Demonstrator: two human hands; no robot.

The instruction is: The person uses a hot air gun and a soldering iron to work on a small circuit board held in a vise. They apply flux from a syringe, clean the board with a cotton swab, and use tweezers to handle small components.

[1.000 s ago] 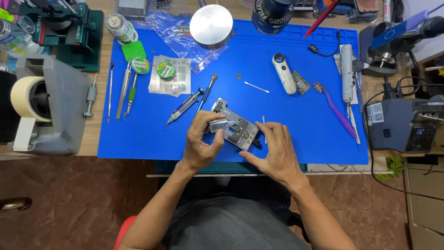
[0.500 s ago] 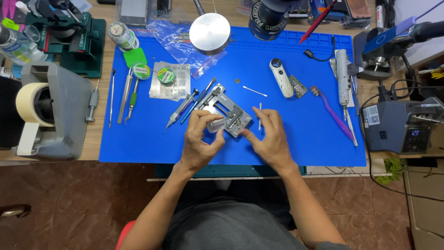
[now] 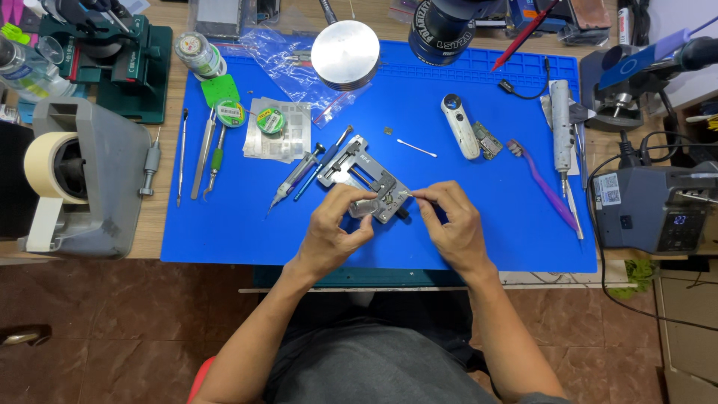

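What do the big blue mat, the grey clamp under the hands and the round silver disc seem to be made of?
The big blue work mat looks like matte silicone or rubber: even colour, no glare. The grey clamp-like holder, which the left hand and right hand touch, looks like brushed metal, dull grey with sharp machined edges. The round silver disc seems polished metal, given its bright even sheen.
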